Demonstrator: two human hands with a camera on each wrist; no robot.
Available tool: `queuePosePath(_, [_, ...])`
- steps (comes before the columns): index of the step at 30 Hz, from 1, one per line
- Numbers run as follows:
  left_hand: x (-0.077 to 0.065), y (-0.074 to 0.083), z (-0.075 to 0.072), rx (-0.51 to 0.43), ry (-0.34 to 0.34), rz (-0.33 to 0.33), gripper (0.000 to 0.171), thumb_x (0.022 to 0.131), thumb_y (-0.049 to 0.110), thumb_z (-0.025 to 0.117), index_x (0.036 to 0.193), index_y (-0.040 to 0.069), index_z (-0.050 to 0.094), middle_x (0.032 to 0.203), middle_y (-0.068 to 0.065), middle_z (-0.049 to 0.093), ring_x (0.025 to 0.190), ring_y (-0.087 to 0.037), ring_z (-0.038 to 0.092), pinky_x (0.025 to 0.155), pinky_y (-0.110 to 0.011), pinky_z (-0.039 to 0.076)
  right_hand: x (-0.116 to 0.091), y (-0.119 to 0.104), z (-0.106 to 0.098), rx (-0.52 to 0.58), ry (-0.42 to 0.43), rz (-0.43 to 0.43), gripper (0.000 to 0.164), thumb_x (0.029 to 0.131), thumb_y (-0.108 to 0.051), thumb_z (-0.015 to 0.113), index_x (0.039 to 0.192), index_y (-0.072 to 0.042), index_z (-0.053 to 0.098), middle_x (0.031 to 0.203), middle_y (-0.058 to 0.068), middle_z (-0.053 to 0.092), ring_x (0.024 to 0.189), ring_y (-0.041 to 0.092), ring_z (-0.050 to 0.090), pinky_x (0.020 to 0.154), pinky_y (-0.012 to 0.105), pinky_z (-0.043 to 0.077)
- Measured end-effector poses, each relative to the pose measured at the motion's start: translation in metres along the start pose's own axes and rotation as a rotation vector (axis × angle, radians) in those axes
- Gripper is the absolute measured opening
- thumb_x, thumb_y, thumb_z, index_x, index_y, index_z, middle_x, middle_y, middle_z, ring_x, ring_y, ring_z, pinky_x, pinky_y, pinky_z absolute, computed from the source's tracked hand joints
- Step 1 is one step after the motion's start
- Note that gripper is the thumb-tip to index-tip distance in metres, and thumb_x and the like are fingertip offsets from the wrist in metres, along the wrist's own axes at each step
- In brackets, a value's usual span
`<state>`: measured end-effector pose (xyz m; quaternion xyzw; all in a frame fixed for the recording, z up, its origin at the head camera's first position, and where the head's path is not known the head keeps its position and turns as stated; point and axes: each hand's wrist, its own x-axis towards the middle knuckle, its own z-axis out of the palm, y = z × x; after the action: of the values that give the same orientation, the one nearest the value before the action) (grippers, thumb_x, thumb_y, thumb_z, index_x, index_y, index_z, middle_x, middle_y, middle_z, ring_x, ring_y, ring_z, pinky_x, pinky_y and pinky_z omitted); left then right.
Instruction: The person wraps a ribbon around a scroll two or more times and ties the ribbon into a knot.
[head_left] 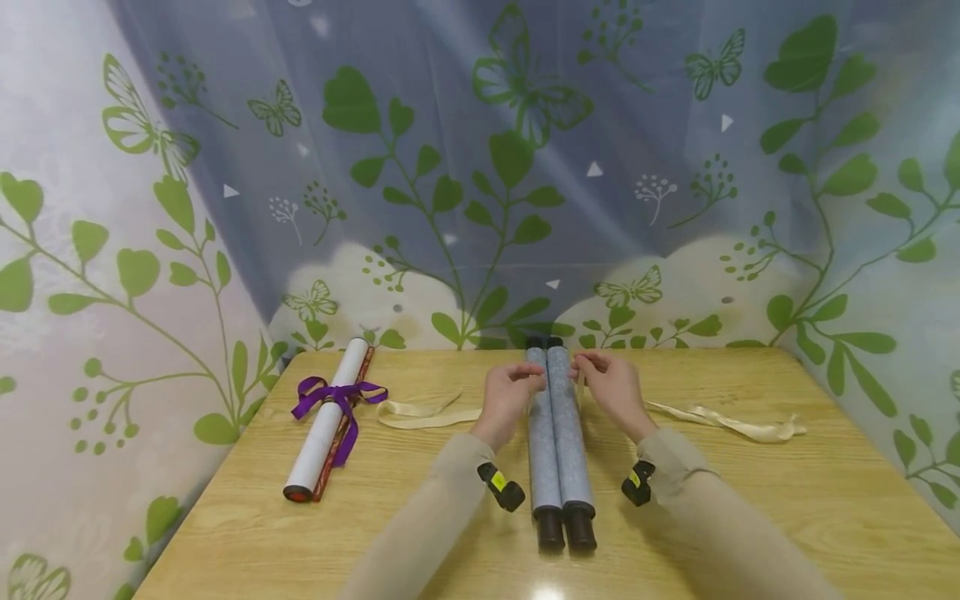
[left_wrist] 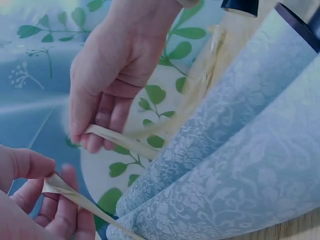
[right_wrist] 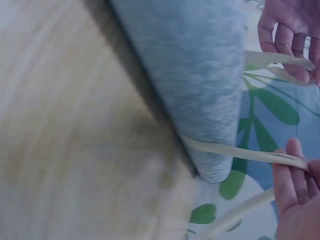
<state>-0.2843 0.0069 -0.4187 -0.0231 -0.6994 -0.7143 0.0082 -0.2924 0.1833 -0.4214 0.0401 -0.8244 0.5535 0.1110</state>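
Two blue-grey patterned scroll rolls (head_left: pixel 572 450) lie side by side on the table, their dark brown end knobs (head_left: pixel 551 531) toward me. Near their far part, my left hand (head_left: pixel 512 398) pinches one length of a cream ribbon (left_wrist: pixel 75 198) between thumb and fingers. On the other side, my right hand (head_left: pixel 613 390) pinches the other length. From the right wrist view, the ribbon (right_wrist: pixel 227 150) comes round the roll from beneath and is drawn up narrow to the right fingers. Its loose tails spread over the table to both sides.
At the left lies a white scroll (head_left: pixel 318 446) with a reddish patterned edge, tied with a purple ribbon bow (head_left: pixel 341 393). Behind the wooden table (head_left: pixel 765 508) hangs a cloth (head_left: pixel 630 100) printed with green leaves and butterflies. The rolls' far knobs reach its lower edge.
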Motion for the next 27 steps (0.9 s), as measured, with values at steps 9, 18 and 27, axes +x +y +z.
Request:
queuePosePath(9, [0.007,0.020,-0.004,-0.164,-0.040,-0.032,0.016,0.092,0.005,0.065,0.107,-0.002,0.068,0.092,-0.008,0.069,0.079,-0.016,0.068,0.076,-0.031,0.056,0.009,-0.022,0.004,0.022,-0.111,-0.054,0.027,0.099,-0.015,0.057,0.119,-0.001,0.067,0.109,0.022,0.071,0.081,0.024,0.072,0.073,0.042,0.059])
queuePosePath(18, [0.006,0.036,-0.006,0.220,-0.069,0.213,0.029,0.102,0.019,0.051,0.125,0.012,0.067,0.116,-0.003,0.072,0.113,-0.022,0.063,0.091,-0.037,0.053,0.010,-0.032,0.009,0.011,-0.347,-0.056,0.034,0.100,-0.021,0.058,0.127,-0.002,0.064,0.124,0.019,0.065,0.101,0.028,0.066,0.086,0.051,0.055])
queuePosePath(27, [0.003,0.034,-0.005,0.319,-0.229,0.283,0.043,0.107,0.028,0.034,0.147,0.014,0.046,0.139,-0.003,0.059,0.054,-0.010,0.046,0.056,-0.026,0.040,0.010,-0.038,0.022,-0.056,-0.379,-0.135,0.023,0.101,-0.016,0.053,0.105,0.001,0.068,0.087,0.013,0.066,0.071,0.017,0.058,0.066,0.038,0.052])
